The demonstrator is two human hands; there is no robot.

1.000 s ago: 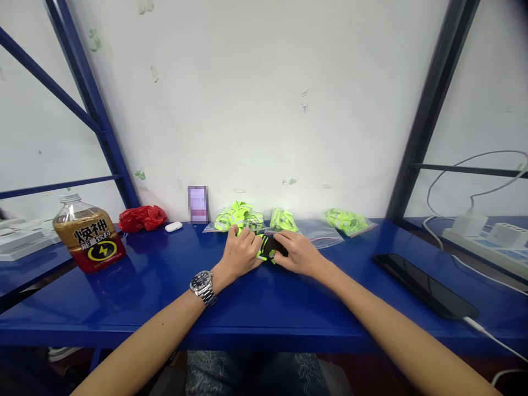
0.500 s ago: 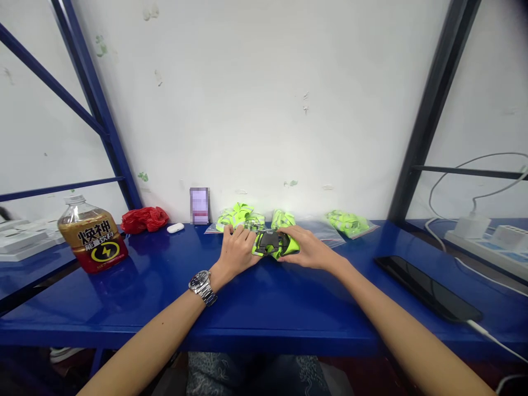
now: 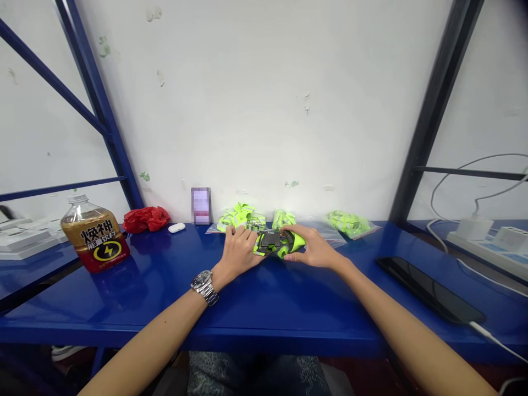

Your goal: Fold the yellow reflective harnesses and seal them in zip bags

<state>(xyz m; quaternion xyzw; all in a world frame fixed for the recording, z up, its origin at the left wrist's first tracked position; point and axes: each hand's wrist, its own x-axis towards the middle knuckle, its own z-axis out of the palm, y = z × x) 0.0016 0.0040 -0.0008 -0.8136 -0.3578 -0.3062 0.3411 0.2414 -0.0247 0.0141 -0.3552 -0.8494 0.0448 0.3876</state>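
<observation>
A folded neon yellow-green reflective belt (image 3: pixel 297 242) with a black plastic buckle (image 3: pixel 271 240) is between my two hands, just above the blue tabletop. My left hand (image 3: pixel 239 250), wearing a metal watch (image 3: pixel 204 286), has its fingers curled over the belt's left end by the buckle. At the other end, the fingers and thumb of my right hand (image 3: pixel 317 248) are bent round the rolled strap; some fingertips are hidden behind it. Close behind lie a loose heap of the same yellow-green strapping (image 3: pixel 239 216) and a smaller bundle (image 3: pixel 282 219).
A bagged yellow-green bundle (image 3: pixel 349 223) lies back right. Leftward are a drink bottle (image 3: pixel 97 234), red plastic bag (image 3: pixel 146 219), white case (image 3: pixel 176 227) and upright phone (image 3: pixel 201 206). A black phone (image 3: pixel 429 289) charges on the right near a power strip (image 3: pixel 487 245).
My right hand has shifted slightly right along the belt, and its thumb sits a little farther from the buckle. My left hand keeps its hold. The whole view has moved slightly.
</observation>
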